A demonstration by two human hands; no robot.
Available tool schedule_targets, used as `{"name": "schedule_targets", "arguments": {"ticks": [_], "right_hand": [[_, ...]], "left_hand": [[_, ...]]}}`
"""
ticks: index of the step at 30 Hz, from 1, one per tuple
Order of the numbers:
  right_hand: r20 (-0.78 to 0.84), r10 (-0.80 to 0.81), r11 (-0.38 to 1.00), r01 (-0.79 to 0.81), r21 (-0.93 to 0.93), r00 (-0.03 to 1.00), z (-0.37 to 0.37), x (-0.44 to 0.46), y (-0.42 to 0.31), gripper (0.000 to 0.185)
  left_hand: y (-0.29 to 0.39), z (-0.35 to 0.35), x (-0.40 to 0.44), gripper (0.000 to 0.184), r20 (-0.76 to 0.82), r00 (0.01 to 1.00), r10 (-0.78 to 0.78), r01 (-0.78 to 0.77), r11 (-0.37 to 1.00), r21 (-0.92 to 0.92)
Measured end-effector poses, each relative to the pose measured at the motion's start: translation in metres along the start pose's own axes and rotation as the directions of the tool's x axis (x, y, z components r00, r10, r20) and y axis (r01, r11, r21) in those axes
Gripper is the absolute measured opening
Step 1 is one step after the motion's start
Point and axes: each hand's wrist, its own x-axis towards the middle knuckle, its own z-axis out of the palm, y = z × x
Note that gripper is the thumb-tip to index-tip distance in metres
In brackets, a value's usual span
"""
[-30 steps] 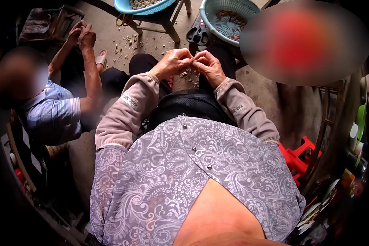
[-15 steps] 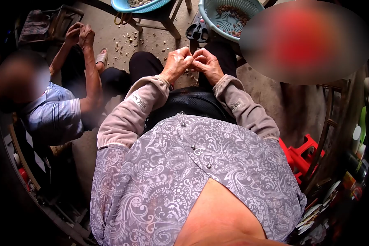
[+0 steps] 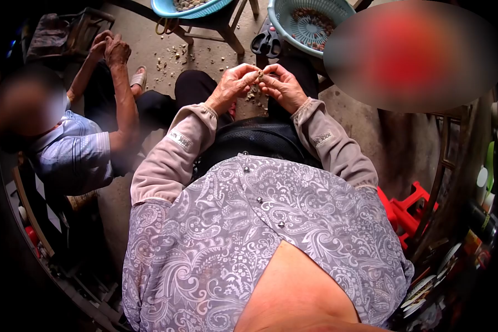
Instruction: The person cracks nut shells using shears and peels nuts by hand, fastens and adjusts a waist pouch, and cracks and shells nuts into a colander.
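Note:
My left hand (image 3: 232, 87) and my right hand (image 3: 283, 88) meet over my lap, fingertips pinched together. Between them is a small brownish piece (image 3: 260, 74), like a nut or a shell, that both hands grip. Just beyond my right hand, a blue basket (image 3: 280, 27) holds small reddish-brown pieces. Black-handled scissors (image 3: 266, 43) lie beside that basket. A second blue basin (image 3: 206, 11) with pale, nut-like pieces stands on a wooden stool at the top.
At the left a seated person (image 3: 74, 149) holds both hands together, close to my left knee. Bits of shell (image 3: 171, 58) are scattered over the floor. A red plastic stool (image 3: 409, 207) is at the right. A large blurred area covers the upper right.
My hands came close together, then moved slightly apart at the wrists, and the small piece between the fingertips is now more visible. The other person's fingers have shifted a little.

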Motion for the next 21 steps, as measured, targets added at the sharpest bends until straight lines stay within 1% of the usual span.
{"name": "schedule_targets", "arguments": {"ticks": [1, 2, 5, 6, 8, 11, 14, 18, 20, 21], "right_hand": [[0.004, 0.004, 1.000, -0.004, -0.013, 1.000, -0.001, 0.001, 0.000, 0.018], [0.006, 0.009, 1.000, -0.008, -0.025, 1.000, -0.002, 0.001, 0.001, 0.017], [-0.014, 0.029, 0.999, -0.029, -0.029, 0.999, -0.002, 0.000, -0.001, 0.017], [-0.023, 0.037, 0.999, -0.037, -0.024, 0.999, -0.001, 0.000, -0.001, 0.017], [-0.033, 0.008, 0.997, -0.010, -0.070, 0.999, -0.004, 0.004, 0.006, 0.017], [-0.023, -0.019, 0.995, 0.016, -0.103, 1.000, 0.001, 0.002, 0.005, 0.017], [-0.001, -0.017, 0.993, 0.017, -0.114, 1.000, 0.002, 0.001, 0.008, 0.016], [-0.010, 0.016, 0.996, -0.017, -0.087, 1.000, 0.003, 0.000, 0.006, 0.015], [-0.010, 0.007, 0.997, -0.008, -0.081, 1.000, 0.002, 0.000, 0.006, 0.014], [-0.011, 0.002, 0.997, -0.003, -0.079, 1.000, 0.002, 0.000, 0.006, 0.014]], "left_hand": [[-0.001, 0.001, 0.000, 0.026, 0.000, 1.000, 0.023, -0.023, 0.999, 0.024], [-0.001, -0.001, 0.000, 0.025, 0.034, 0.999, 0.001, -0.001, 1.000, 0.000], [0.000, -0.001, 0.001, 0.023, 0.020, 0.999, 0.049, -0.050, 0.996, 0.074], [-0.001, 0.000, 0.002, 0.022, 0.007, 0.995, 0.096, -0.096, 0.982, 0.162], [-0.003, 0.002, 0.004, 0.021, -0.009, 0.981, 0.195, -0.180, 0.925, 0.336], [0.008, 0.006, -0.001, 0.021, -0.022, 0.989, 0.144, -0.126, 0.920, 0.371], [-0.003, 0.001, 0.005, 0.019, 0.016, 0.959, 0.283, -0.252, 0.824, 0.508], [0.004, 0.011, 0.005, 0.016, -0.024, 0.950, 0.312, -0.234, 0.756, 0.611], [-0.001, 0.013, 0.010, 0.015, -0.037, 0.935, 0.352, -0.247, 0.724, 0.644], [0.001, 0.015, 0.009, 0.014, -0.045, 0.939, 0.341, -0.230, 0.720, 0.655]]}}
